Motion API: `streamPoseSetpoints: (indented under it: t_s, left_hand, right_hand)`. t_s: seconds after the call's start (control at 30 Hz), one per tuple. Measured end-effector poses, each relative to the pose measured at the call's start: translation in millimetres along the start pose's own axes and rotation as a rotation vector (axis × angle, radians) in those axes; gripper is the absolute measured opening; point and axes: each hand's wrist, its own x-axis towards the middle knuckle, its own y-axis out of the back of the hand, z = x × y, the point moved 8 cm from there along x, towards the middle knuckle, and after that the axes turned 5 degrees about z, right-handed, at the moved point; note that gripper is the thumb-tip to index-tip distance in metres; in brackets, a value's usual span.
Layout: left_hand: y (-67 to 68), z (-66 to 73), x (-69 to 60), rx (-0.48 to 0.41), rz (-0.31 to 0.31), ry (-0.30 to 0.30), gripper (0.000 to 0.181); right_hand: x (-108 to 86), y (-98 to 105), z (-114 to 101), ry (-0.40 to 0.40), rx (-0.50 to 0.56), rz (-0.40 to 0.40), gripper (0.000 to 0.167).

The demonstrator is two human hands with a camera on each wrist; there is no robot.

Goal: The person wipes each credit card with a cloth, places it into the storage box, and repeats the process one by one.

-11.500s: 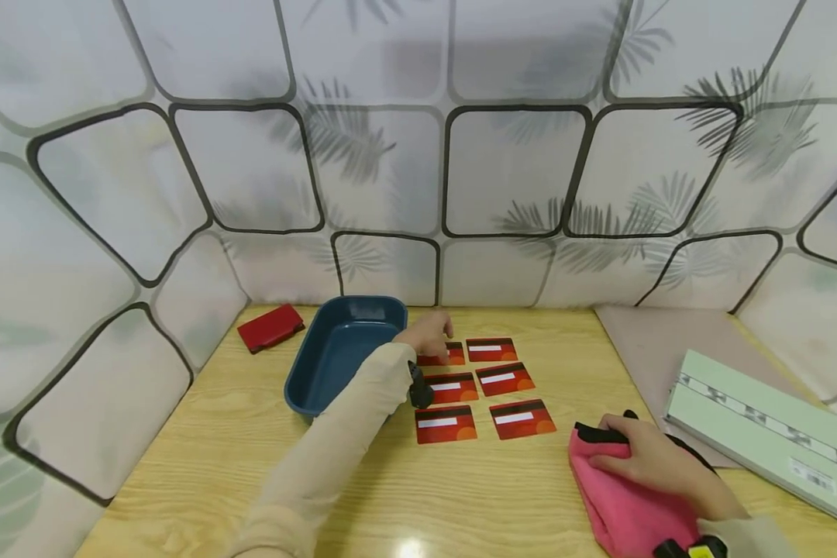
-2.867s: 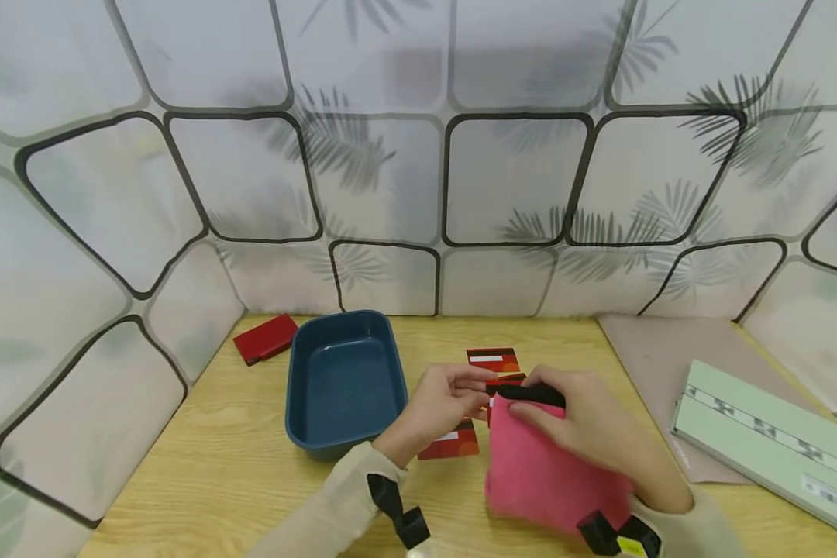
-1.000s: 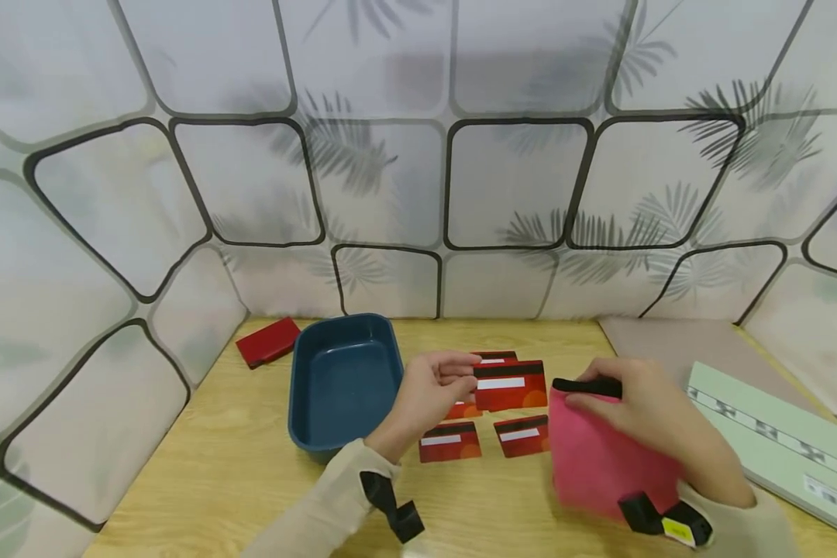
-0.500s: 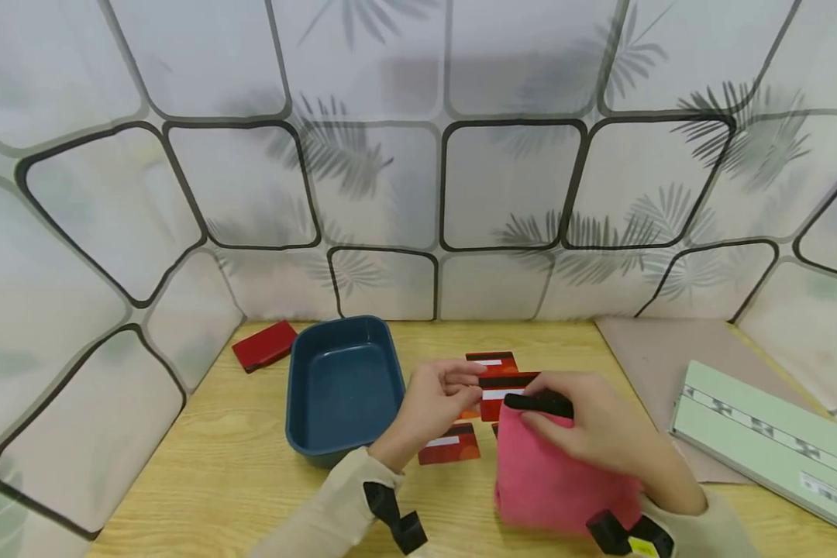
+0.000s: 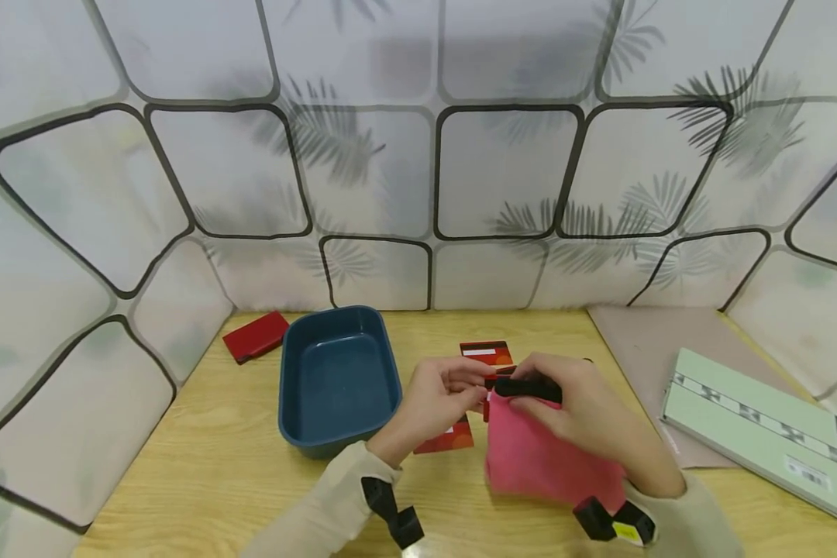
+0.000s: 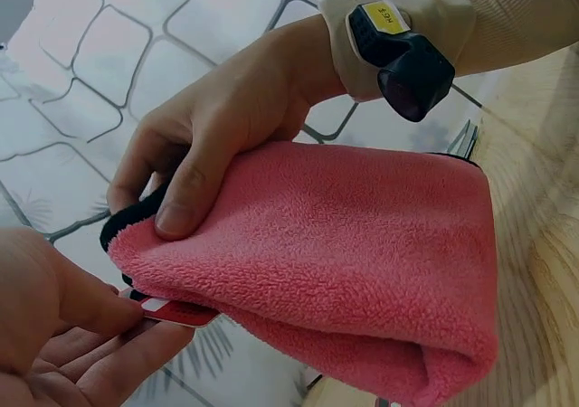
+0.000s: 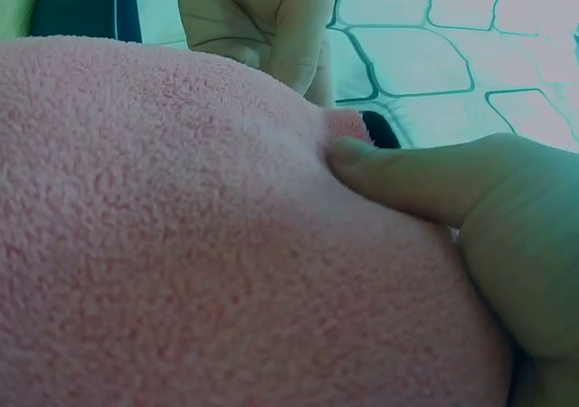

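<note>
Wood-grain tbl (image 5: 202,442) w/ leaf-print backdrop (image 5: 363,170) behind; L hand (image 5: 428,403) pinches red card (image 6: 184,313); R hand (image 5: 589,407) grips pink cloth (image 5: 544,457)

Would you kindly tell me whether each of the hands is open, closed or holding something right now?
Left hand: closed, pinching a thin red card.
Right hand: closed, gripping a pink fleecy cloth with black edging.

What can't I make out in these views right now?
- Card pinched by the left hand: left wrist view, the cloth covers part; right wrist view shows none of it, with cloth and hand in the way.
- Cards on the table: head view, hands and cloth cover some; no sure count.
- Book: head view, right edge cuts its end; label print too small.
</note>
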Motion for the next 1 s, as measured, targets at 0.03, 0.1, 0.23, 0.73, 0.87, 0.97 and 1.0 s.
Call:
streamPoseSetpoints:
  t_s: [0.03, 0.1, 0.23, 0.73, 0.87, 0.97, 1.0]
  left_hand:
    - [0.1, 1.0, 0.3, 0.006, -0.003, 0.001, 0.023]
    - [-0.3, 1.9, 1.0, 0.008, -0.007, 0.009, 0.023]
    - [-0.2, 2.3, 2.0, 0.01, 0.015, 0.027, 0.022]
    - [10.1, -5.1, 1.5, 0.009, 0.127, 0.043, 0.021]
    - [12.7, -2.9, 2.1, -0.007, 0.133, 0.021, 0.021]
    - [15.1, -2.1, 1.4, 0.014, 0.14, 0.01, 0.018]
    - [15.7, -2.2, 1.1, 0.028, 0.14, 0.009, 0.017]
  right_hand:
    - [0.0, 0, 1, -0.005, -0.008, 0.001, 0.026]
    - [-0.7, 2, 3, -0.017, -0.03, 0.004, 0.026]
    - [-3.3, 12, 10, -0.04, -0.097, 0.026, 0.028]
    - [-12.4, 36, 42, -0.167, -0.253, 0.012, 0.02]
    - [-14.4, 42, 51, -0.239, -0.267, -0.016, 0.017]
    - [-15.2, 45, 55, -0.267, -0.259, -0.028, 0.016]
    - [-15.5, 46, 56, -0.269, -0.258, -0.032, 0.017]
